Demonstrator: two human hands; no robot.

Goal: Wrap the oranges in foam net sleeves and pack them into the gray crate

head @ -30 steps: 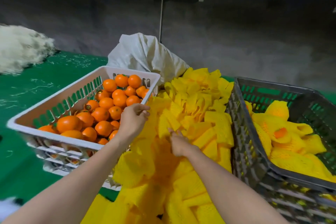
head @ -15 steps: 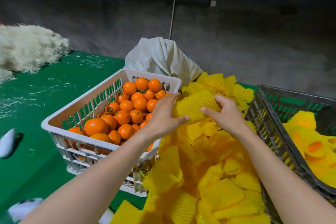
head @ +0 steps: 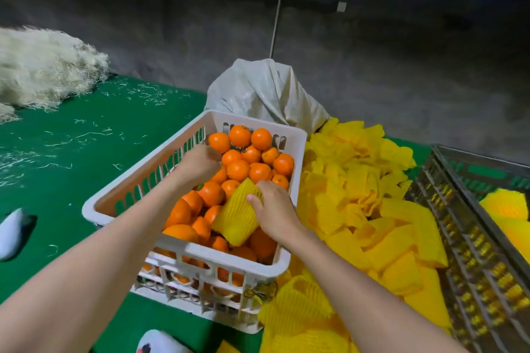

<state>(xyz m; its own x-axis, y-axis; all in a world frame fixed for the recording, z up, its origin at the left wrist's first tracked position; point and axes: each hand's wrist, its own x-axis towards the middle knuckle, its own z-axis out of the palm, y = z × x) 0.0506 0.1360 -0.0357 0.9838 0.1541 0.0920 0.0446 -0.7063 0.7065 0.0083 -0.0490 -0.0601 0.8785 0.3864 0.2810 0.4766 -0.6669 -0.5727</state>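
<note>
A white slatted crate full of loose oranges stands in the middle. My left hand reaches into it, fingers curled down onto an orange at the far left; the grasp itself is hidden. My right hand pinches a yellow foam net sleeve and holds it over the oranges near the crate's right side. A heap of yellow foam sleeves lies right of the crate. The gray crate at far right holds several wrapped oranges.
A gray-white sack stands behind the white crate. A pile of pale shredded fibre lies on the green table cover at the left. White objects sit at the left edge and bottom.
Both hands moved left from the sleeve heap to over the white crate. My right hand carried one sleeve along; my left hand let go of it and dropped onto the oranges.
</note>
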